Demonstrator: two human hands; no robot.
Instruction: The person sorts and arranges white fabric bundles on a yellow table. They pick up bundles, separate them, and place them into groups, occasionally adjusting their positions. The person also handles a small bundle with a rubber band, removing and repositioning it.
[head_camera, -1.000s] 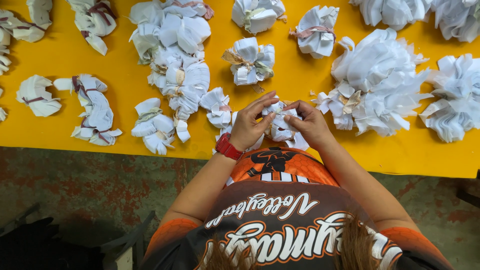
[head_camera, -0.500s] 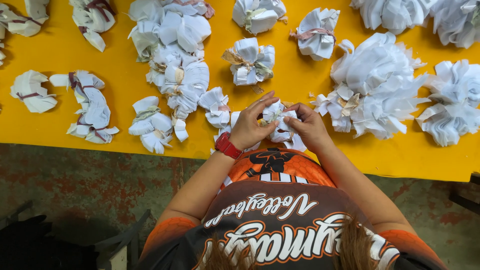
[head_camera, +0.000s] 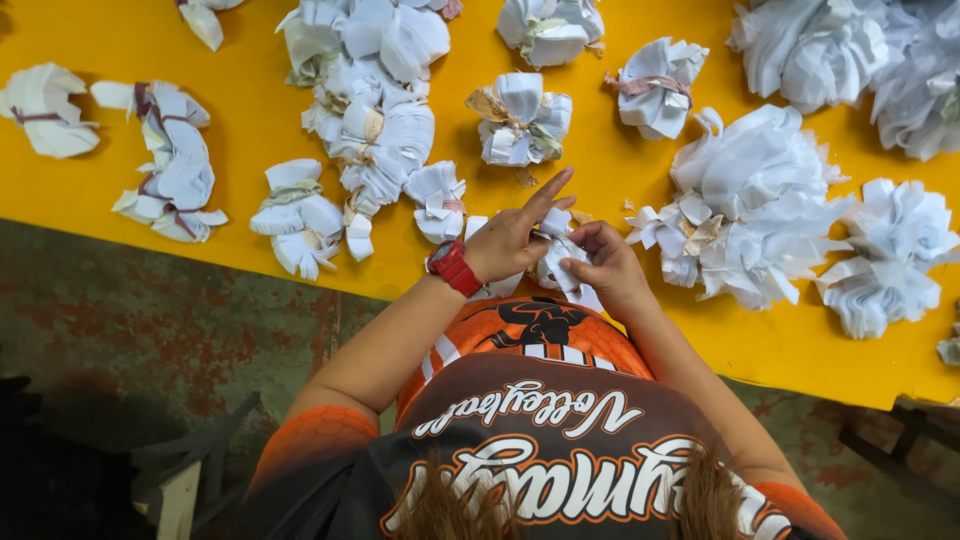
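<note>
head view: left hand (head_camera: 505, 240) now lifts its index finger straight out while the other fingers stay closed with the right hand (head_camera: 605, 265) on the small white bundle (head_camera: 555, 262) at the yellow worktop (head_camera: 240, 130) edge; working goes on.

A small bundle of white paper pieces (head_camera: 556, 262) sits at the near edge of the yellow worktop (head_camera: 120, 30), just in front of the person's chest. It is a loose, crumpled cluster of folded white scraps, fanned out at the bottom. The left hand (head_camera: 510, 235) covers its left side, forefinger stretched out straight, and the right hand (head_camera: 605, 265) pinches its right side with curled fingers.
</note>
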